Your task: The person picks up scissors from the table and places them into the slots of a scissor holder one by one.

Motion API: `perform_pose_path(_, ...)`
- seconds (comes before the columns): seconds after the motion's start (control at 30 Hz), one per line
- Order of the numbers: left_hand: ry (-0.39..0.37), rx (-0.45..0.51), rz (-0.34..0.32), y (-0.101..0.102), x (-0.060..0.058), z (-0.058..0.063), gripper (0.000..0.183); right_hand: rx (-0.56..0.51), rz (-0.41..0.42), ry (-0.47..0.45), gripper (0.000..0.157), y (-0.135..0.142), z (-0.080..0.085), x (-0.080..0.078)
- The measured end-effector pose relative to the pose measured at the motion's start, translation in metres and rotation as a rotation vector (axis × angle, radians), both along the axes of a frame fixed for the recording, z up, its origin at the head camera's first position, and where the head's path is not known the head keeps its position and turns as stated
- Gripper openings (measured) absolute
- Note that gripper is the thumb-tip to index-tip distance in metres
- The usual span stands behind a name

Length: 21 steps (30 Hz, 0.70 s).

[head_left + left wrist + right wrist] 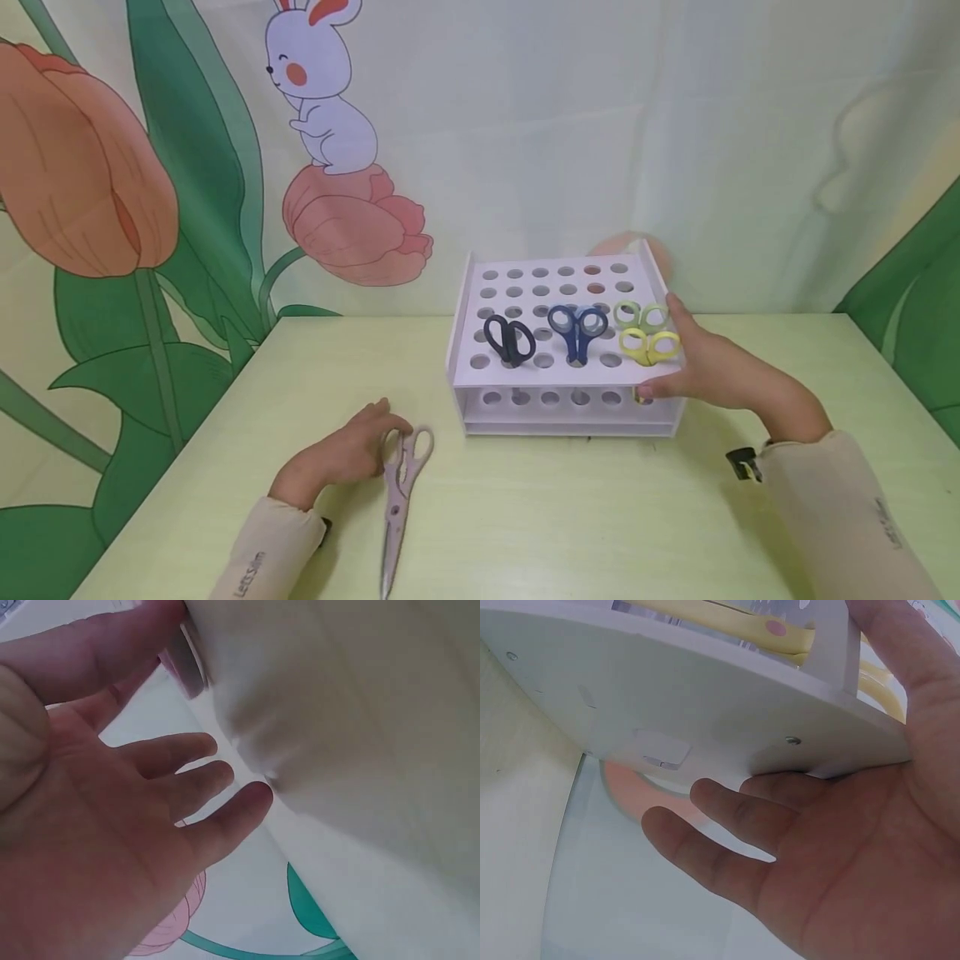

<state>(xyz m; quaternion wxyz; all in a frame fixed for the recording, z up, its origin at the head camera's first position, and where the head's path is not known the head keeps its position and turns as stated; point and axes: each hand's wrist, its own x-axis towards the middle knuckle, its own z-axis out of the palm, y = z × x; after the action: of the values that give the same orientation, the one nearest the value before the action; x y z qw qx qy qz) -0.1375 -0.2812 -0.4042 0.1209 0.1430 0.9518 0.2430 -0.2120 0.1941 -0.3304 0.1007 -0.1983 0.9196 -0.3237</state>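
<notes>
Pale pink-beige scissors [397, 500] lie on the table, handles away from me and blade tips towards me. My left hand [352, 448] pinches one handle loop [184, 667] between thumb and index finger; the other fingers stay loosely extended. A white rack with rows of holes [566, 412] stands at the right. My right hand [701, 358] grips its right side, thumb at the front edge and fingers along the side panel [705, 705]. Black scissors [510, 340], dark blue scissors [577, 332], light green scissors [641, 315] and yellow scissors [649, 347] stand handles up in the rack.
The light yellow-green table [525, 517] runs back to a printed backdrop [525, 125] with tulips and a rabbit, close behind the rack. Below its top plate the rack has a second tier of holes [550, 399].
</notes>
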Motion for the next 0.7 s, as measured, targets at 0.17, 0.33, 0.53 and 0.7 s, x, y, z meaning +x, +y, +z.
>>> perform_pose_path(0.17, 0.002, -0.018, 0.058, -0.003, -0.002, -0.001, 0.041, 0.001, 0.002, -0.001, 0.142, 0.000, 0.001, 0.000)
perform_pose_path(0.33, -0.015, 0.003, 0.092, -0.006, -0.004, 0.000, 0.031, -0.007, -0.002, 0.002, 0.140, 0.001, 0.001, 0.001)
perform_pose_path(0.53, -0.025, 0.015, 0.076, -0.010, -0.006, 0.002, 0.029, -0.006, 0.001, 0.000, 0.141, 0.001, 0.000, 0.001)
perform_pose_path(0.7, -0.044, 0.050, 0.088, -0.013, -0.006, 0.009, 0.033, -0.005, 0.005, 0.002, 0.140, 0.000, 0.001, 0.001)
